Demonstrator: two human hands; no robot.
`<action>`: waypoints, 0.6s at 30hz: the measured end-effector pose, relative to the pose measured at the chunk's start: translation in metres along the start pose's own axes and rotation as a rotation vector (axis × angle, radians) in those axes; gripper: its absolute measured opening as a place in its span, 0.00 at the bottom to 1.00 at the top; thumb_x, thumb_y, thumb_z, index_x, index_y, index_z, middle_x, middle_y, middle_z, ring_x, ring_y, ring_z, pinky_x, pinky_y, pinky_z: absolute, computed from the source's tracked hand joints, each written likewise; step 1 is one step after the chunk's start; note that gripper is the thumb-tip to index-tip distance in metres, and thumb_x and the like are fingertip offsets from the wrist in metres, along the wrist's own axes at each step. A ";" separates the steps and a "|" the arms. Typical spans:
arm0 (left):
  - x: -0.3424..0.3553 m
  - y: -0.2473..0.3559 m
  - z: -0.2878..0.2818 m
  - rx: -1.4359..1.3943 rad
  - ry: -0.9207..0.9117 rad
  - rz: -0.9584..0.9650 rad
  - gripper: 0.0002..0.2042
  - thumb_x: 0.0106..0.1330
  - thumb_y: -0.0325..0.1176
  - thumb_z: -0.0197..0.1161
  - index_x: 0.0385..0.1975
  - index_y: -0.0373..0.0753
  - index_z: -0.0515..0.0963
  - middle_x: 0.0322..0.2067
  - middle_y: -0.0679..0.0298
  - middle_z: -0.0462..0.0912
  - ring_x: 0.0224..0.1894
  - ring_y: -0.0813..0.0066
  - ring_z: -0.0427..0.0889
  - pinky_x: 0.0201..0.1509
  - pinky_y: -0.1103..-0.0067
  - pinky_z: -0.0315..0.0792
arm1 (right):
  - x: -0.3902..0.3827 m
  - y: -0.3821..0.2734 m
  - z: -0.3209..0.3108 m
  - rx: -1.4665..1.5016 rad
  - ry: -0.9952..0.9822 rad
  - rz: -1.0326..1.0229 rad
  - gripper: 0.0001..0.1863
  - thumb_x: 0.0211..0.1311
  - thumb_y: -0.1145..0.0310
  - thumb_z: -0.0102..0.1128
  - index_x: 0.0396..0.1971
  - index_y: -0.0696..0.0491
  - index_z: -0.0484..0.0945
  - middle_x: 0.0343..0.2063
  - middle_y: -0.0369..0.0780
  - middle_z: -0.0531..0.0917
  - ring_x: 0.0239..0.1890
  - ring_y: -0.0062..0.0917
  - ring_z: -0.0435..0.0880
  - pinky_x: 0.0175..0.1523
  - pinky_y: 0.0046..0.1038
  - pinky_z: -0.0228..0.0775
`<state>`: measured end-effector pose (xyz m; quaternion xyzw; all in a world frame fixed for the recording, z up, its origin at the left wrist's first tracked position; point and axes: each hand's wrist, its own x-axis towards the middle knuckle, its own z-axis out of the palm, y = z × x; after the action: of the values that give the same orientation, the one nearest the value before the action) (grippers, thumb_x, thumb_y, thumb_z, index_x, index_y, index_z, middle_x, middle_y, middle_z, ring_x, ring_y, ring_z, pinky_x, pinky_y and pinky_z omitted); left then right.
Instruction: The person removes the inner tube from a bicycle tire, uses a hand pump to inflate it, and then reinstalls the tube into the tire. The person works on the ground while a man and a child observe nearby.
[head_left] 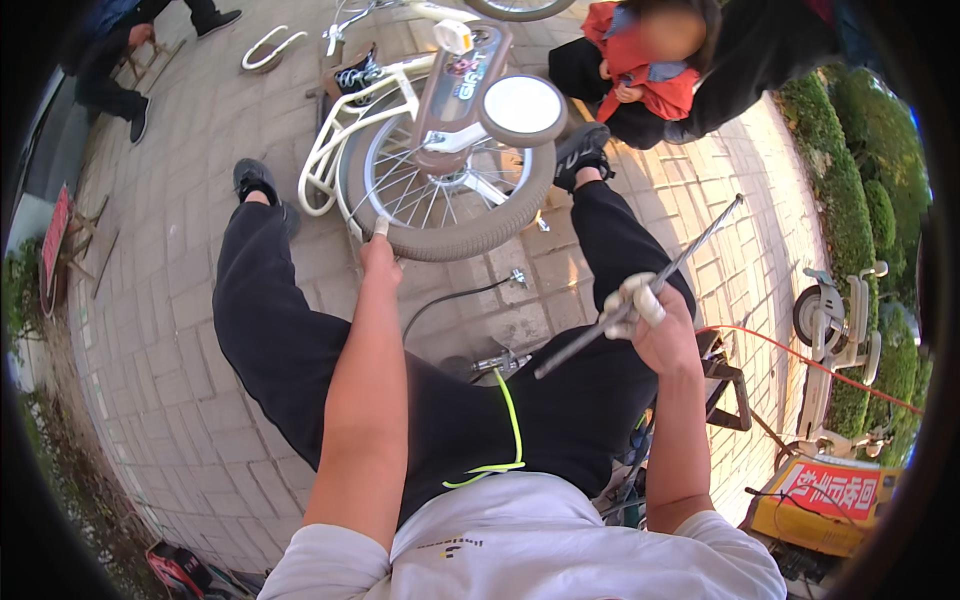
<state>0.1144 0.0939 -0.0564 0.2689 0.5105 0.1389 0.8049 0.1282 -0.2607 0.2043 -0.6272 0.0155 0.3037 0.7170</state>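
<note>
A small cream-framed bicycle lies on its side in front of me, its spoked rear wheel with a dark tyre nearest. My left hand grips the tyre's near edge, a pale covering on its thumb; its other fingers are mostly hidden. In my right hand, above my right thigh, is a long metal rod, slanting up to the right. Pale coverings show on those fingers too. A brown chain guard and a white-faced stabiliser wheel lie over the spoked wheel.
Between my legs a black hose with a metal end lies on brick paving. A person in a red jacket is beyond my right foot. An orange cable runs right, near a parked scooter and a yellow box.
</note>
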 end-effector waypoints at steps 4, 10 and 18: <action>0.001 0.005 -0.005 -0.048 0.016 0.021 0.27 0.60 0.41 0.65 0.55 0.34 0.68 0.53 0.60 0.72 0.51 0.64 0.73 0.52 0.65 0.69 | 0.090 0.016 0.052 0.122 0.183 -0.054 0.09 0.65 0.67 0.54 0.39 0.57 0.73 0.34 0.40 0.80 0.33 0.27 0.82 0.36 0.27 0.77; -0.017 0.000 0.015 -0.052 0.060 -0.124 0.28 0.54 0.38 0.70 0.54 0.36 0.69 0.51 0.58 0.73 0.48 0.59 0.74 0.46 0.55 0.70 | 0.186 0.066 0.086 -0.004 0.222 -0.151 0.09 0.60 0.73 0.59 0.36 0.62 0.73 0.30 0.41 0.80 0.29 0.24 0.83 0.31 0.23 0.76; -0.018 -0.009 0.026 -0.032 0.088 -0.106 0.19 0.51 0.28 0.67 0.44 0.35 0.74 0.41 0.59 0.78 0.41 0.60 0.78 0.40 0.57 0.72 | 0.229 0.077 0.096 -0.455 0.268 -0.062 0.13 0.56 0.72 0.64 0.34 0.63 0.71 0.26 0.40 0.80 0.22 0.22 0.82 0.21 0.19 0.70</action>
<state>0.1290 0.0700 -0.0397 0.2222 0.5567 0.1162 0.7920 0.2458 -0.0762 0.0639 -0.8071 0.0226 0.1915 0.5581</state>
